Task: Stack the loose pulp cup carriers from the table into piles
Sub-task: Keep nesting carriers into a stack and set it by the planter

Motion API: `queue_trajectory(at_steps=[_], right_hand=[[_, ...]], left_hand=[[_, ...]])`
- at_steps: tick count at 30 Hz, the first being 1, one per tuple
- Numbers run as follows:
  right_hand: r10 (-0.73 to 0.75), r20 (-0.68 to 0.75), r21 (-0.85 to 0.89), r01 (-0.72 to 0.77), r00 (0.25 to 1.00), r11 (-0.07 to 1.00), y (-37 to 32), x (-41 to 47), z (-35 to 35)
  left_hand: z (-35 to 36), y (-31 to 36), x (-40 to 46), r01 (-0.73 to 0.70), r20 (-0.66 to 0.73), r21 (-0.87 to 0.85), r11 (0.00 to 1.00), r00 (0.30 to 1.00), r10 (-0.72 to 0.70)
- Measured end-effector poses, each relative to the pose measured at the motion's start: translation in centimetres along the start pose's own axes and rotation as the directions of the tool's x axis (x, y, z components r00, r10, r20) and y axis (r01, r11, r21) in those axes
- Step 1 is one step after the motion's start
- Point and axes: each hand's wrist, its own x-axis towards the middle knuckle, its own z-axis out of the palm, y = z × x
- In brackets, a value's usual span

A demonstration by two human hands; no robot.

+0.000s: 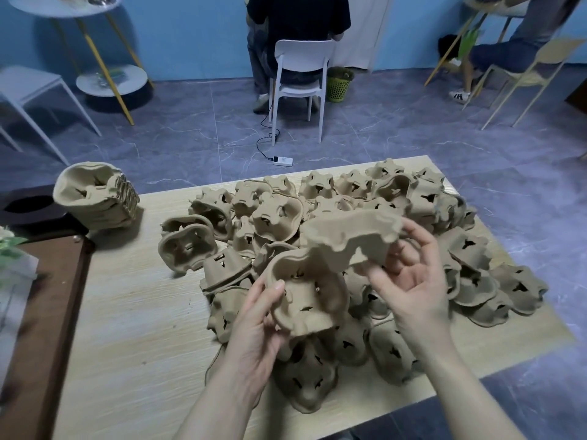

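Two rough, lumpy pulp carriers, one gripped by each hand: left hand, right hand.

No readable text, no label, no brand, no number found on the pulp cup carriers, on the table, nothing legible elsewhere in the room

You have tan-brown cup carriers with dark slits heaped on a pale table with a fine wood-grain pattern. At your table's far left corner, the pile is the same tan. Left of the table's left edge lies a dark brown surface. Beyond the far edge you see grey marbled floor tiles, a white chair, a green basket and a blue wall.
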Motion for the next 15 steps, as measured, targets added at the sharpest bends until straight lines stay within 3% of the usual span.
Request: queue_trajectory(at_steps=[3, 7, 10, 15], right_hand=[[0.047, 0.086, -0.041, -0.043, 0.995, 0.998, 1.5, -1.6, 0.7], [0.01, 0.151, -0.336, 0.042, 0.988, 0.941, 2.4, -2.6, 0.2], [0.023, 0.197, -0.419, 0.063, 0.98, 0.906, 2.8, -2.7, -0.3], [-0.126, 0.316, -0.509, 0.28, 0.94, 0.814, 2.8, -2.8, -1.0]], left_hand=[[0.3, 0.1, -0.2, -0.011, 0.007, -0.056, 0.998, 1.0, 0.012], [-0.1, 0.3, -0.5, -0.006, -0.007, -0.089, 0.996, 1.0, 0.005], [-0.2, 0.5, -0.9, -0.008, -0.04, -0.109, 0.994, 0.999, 0.004], [-0.5, 1.0, -1.2, -0.026, -0.034, -0.101, 0.995, 0.999, 0.022]])
